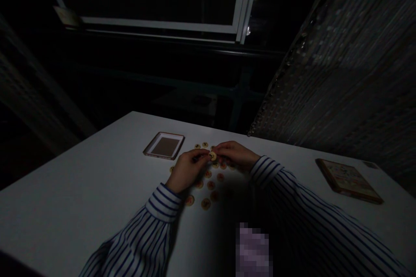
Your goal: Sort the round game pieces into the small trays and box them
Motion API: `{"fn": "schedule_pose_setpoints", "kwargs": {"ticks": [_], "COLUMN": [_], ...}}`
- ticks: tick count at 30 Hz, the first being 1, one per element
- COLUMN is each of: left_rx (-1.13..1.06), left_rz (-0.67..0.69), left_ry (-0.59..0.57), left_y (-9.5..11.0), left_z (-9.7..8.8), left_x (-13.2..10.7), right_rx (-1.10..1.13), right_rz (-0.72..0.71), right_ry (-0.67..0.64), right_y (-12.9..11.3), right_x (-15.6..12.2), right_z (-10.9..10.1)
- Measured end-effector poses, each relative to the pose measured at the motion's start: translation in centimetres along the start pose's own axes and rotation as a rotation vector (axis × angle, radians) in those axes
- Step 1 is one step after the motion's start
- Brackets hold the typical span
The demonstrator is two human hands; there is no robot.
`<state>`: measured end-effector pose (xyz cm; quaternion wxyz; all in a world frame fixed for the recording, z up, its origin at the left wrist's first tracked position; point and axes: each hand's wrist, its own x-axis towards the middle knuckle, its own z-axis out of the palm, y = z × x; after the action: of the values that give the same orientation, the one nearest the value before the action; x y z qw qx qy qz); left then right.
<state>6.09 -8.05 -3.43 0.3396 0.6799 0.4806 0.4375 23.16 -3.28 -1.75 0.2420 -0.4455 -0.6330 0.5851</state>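
Over the middle of the white table [107, 181], my two hands meet at a round xiangqi piece [212, 156] with a dark character facing me. My left hand [187, 169] pinches it from the left with thumb and fingers. From the right, my right hand [236, 154] has its closed fingertips against the same piece. Several more xiangqi discs lie scattered below and around the hands, among them a red-marked disc [189, 200], a dark-marked disc [206, 204] and a disc [205, 144] at the back. Some are partly covered by my hands.
A shallow open box tray [147, 152] with a brown bottom sits left of the discs. At the right lies a flat box lid [351, 179] with a printed picture, near a small card [370, 165]. Behind the table's right side hangs a beaded curtain [325, 86]. The room is dim.
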Motion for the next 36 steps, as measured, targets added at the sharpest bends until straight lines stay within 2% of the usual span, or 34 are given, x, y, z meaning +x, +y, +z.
{"fn": "schedule_pose_setpoints", "kwargs": {"ticks": [7,11,14,18,26,32,36], "left_rx": [-0.22,-0.248,-0.117,0.103,0.44,0.586,0.595], "left_rz": [-0.12,-0.143,-0.151,-0.108,-0.042,-0.033,-0.024], "left_ry": [-0.021,-0.051,-0.076,-0.193,-0.327,-0.379,-0.403], "left_y": [0.3,0.5,1.0,1.4,1.4,1.2,1.1], "left_z": [0.5,0.8,1.2,2.5,6.0,7.1,7.6], "left_x": [-0.7,-0.9,-1.0,-0.9,-0.3,0.1,0.3], "right_rx": [0.011,-0.045,-0.065,-0.102,-0.146,-0.135,-0.128], "right_rz": [-0.024,-0.059,-0.065,-0.087,-0.074,-0.018,-0.017], "right_ry": [0.017,0.042,0.134,0.222,0.279,0.314,0.314], "right_y": [0.0,-0.1,-0.3,-0.5,0.4,1.0,1.5], "right_x": [-1.2,-2.1,-3.0,-4.7,-7.9,-9.5,-10.0], "right_z": [0.8,0.3,-0.7,-2.5,-5.0,-5.6,-6.0]}}
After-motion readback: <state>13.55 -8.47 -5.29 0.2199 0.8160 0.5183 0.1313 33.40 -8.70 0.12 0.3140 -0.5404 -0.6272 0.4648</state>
